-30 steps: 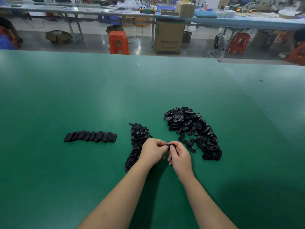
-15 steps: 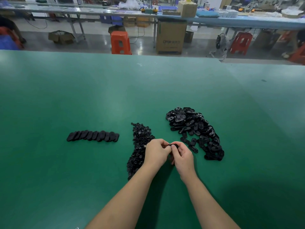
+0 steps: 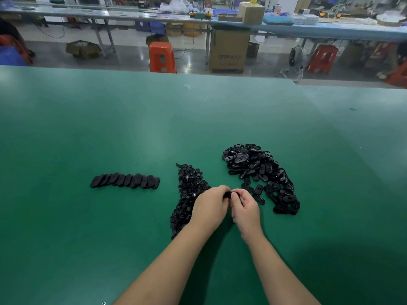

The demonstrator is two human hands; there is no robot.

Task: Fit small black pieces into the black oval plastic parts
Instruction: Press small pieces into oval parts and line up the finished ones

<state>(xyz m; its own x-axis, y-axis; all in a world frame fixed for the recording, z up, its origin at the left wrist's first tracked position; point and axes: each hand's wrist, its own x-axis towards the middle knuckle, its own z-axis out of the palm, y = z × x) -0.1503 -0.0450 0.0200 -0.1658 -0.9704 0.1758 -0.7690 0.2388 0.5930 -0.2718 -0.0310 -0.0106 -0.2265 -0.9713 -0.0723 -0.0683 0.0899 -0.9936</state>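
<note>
My left hand (image 3: pixel 210 208) and my right hand (image 3: pixel 245 209) meet fingertip to fingertip over the green table (image 3: pixel 110 128), both pinching one black oval part (image 3: pixel 229 194), mostly hidden by the fingers. A heap of small black pieces (image 3: pixel 187 190) lies just left of my left hand and partly under it. A bigger pile of black oval parts (image 3: pixel 259 172) spreads to the right of my hands. Further left, a neat overlapping row of oval parts (image 3: pixel 125 180) lies on the table.
Beyond the table's far edge stand an orange stool (image 3: pixel 161 57), a large cardboard box (image 3: pixel 229 49), a red stool (image 3: pixel 322 58) and a long workbench (image 3: pixel 308 29) loaded with boxes and parts.
My hands stay pressed together on the same oval part, with only small finger shifts. The piles and the row have not moved; the view shifted slightly.
</note>
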